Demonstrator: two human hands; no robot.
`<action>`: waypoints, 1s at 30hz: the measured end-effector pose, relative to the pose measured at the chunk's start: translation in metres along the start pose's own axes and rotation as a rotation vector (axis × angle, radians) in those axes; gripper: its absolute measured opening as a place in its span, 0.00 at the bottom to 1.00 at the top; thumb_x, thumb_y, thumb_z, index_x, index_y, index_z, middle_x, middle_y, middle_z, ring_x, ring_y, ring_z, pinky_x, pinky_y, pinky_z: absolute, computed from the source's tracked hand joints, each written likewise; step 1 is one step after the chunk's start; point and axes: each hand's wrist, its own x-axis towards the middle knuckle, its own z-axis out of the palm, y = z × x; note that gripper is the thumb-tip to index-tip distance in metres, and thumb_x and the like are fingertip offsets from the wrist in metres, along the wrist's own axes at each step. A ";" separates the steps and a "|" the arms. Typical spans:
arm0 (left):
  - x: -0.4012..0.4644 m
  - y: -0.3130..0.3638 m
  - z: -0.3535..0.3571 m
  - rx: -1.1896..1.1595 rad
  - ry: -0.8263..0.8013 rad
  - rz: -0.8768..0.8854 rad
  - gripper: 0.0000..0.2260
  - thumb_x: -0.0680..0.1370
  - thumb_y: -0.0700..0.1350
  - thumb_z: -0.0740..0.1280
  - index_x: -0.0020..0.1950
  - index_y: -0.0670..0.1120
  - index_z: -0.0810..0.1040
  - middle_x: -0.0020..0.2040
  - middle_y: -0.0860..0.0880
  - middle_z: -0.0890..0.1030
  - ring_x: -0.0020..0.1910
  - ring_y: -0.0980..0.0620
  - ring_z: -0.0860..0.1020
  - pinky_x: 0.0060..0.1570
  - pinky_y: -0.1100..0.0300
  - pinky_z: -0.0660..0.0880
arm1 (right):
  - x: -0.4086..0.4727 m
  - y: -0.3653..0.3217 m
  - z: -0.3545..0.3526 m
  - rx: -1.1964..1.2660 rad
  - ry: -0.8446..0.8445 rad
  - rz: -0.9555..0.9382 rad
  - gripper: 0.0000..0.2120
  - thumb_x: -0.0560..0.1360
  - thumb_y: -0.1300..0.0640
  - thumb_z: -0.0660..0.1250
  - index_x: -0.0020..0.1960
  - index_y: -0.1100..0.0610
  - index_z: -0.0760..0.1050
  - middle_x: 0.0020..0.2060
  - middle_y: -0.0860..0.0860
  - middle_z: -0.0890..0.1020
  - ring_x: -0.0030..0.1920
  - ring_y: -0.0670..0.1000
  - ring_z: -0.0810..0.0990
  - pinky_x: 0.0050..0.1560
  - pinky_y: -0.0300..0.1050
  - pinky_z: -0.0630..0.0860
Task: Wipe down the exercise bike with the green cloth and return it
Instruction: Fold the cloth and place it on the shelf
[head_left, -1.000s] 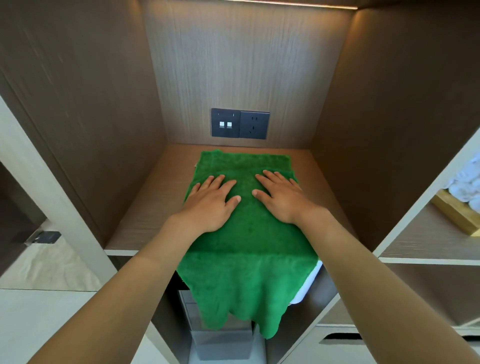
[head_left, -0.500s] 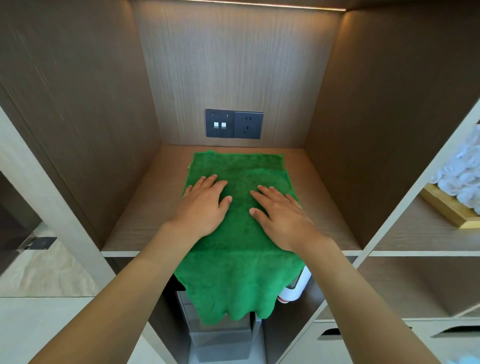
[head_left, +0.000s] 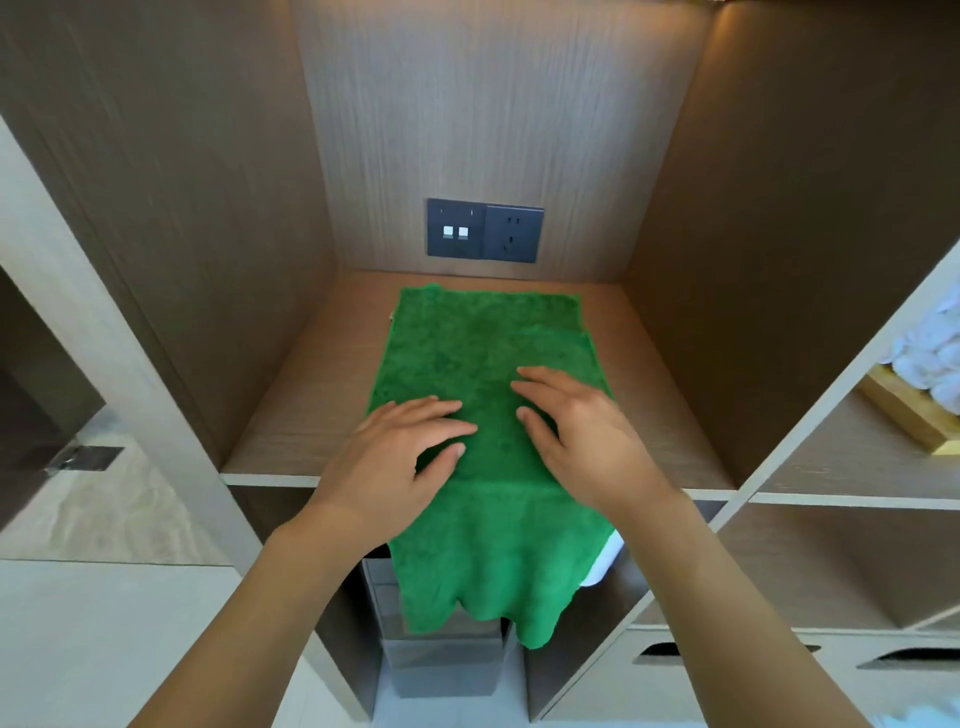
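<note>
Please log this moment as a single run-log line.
stage: returning | green cloth on shelf, front overhanging | left hand, right hand: flat on cloth

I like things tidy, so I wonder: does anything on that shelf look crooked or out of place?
Only the green cloth: it lies slightly askew on the wooden shelf, and its front part hangs over the edge. Both hands, left and right, are on it. Nothing looks spilled or damaged.
</note>
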 end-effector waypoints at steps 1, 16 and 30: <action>0.000 0.000 0.000 0.006 0.006 0.003 0.16 0.86 0.54 0.62 0.72 0.60 0.78 0.77 0.60 0.72 0.80 0.57 0.65 0.81 0.50 0.59 | -0.006 -0.004 0.002 0.031 0.006 -0.020 0.16 0.84 0.56 0.66 0.70 0.58 0.80 0.73 0.52 0.78 0.73 0.53 0.76 0.73 0.54 0.73; -0.009 -0.011 -0.008 0.348 -0.203 0.166 0.38 0.78 0.76 0.42 0.85 0.62 0.52 0.86 0.60 0.49 0.85 0.57 0.47 0.84 0.51 0.49 | -0.058 0.006 0.003 -0.221 -0.133 -0.167 0.32 0.84 0.34 0.53 0.83 0.48 0.62 0.83 0.44 0.62 0.83 0.48 0.60 0.82 0.50 0.58; -0.026 -0.015 -0.001 0.338 0.088 0.373 0.20 0.84 0.50 0.64 0.75 0.46 0.78 0.76 0.47 0.75 0.75 0.43 0.74 0.72 0.40 0.73 | -0.073 0.015 0.003 -0.333 0.013 -0.207 0.25 0.87 0.48 0.55 0.80 0.58 0.69 0.79 0.51 0.71 0.79 0.55 0.70 0.76 0.58 0.71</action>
